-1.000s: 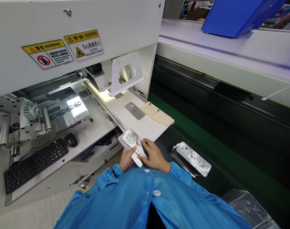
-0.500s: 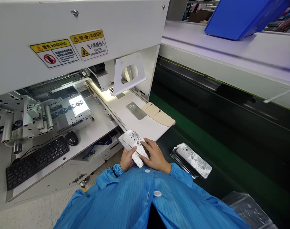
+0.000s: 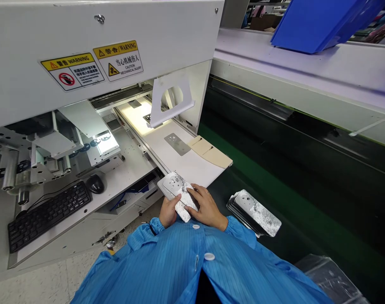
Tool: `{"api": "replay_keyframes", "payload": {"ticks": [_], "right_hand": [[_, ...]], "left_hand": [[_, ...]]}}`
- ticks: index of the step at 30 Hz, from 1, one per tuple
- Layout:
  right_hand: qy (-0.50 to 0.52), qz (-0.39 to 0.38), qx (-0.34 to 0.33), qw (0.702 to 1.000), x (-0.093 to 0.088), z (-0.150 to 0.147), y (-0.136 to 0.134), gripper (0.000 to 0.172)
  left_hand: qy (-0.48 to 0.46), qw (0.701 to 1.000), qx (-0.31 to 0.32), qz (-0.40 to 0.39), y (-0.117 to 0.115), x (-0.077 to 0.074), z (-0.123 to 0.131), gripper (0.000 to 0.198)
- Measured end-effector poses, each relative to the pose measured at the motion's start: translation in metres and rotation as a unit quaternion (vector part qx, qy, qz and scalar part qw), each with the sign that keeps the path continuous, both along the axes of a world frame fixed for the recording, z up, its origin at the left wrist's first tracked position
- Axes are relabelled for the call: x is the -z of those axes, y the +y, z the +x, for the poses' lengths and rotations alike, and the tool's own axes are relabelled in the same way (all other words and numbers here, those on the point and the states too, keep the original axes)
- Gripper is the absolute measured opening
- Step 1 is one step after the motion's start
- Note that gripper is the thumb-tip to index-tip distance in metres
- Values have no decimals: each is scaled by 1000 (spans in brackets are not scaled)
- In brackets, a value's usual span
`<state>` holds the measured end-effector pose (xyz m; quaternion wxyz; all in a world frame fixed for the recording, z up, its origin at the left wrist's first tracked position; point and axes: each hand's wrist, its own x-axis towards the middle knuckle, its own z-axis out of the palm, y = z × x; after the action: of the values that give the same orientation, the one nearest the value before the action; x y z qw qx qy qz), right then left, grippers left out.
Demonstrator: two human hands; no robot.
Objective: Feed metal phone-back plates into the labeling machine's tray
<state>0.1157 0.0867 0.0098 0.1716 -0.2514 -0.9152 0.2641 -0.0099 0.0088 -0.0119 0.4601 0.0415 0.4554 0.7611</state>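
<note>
White and silver patterned phone back panels (image 3: 177,185) with round camera holes lie in my hands in front of my blue coat. My left hand (image 3: 169,210) grips their lower left side, thumb on top. My right hand (image 3: 206,207) holds the right side, its fingers over the top face. A grey panel (image 3: 177,144) with camera holes lies flat on the machine's white belt (image 3: 197,171), beyond my hands. To the right, a stack of similar patterned panels (image 3: 258,213) rests on the dark green surface.
The white machine housing (image 3: 68,29) overhangs the belt. A white bracket (image 3: 173,99) hangs above it. Keyboard (image 3: 49,215) and mouse (image 3: 95,184) sit at left. A blue bin (image 3: 322,25) stands on the back shelf; a clear plastic bag (image 3: 331,278) lies lower right.
The grey panel on the belt has shifted slightly up and left. Inside the machine, a mechanism has moved toward the left over the rollers, exposing more of the lit belt. My hands have not moved.
</note>
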Motion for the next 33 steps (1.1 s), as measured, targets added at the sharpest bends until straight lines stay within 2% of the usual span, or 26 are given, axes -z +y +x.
{"api": "replay_keyframes", "payload": {"ticks": [22,33], "right_hand": [[1,-4,-4,1000,1,-1,4,57],[-7,5,0,1000,2,-1,4,57]], "left_hand": [[8,1000,9,-3,2,-1,-1,63],[3,1000,8,8,3,5,-2,63]]}}
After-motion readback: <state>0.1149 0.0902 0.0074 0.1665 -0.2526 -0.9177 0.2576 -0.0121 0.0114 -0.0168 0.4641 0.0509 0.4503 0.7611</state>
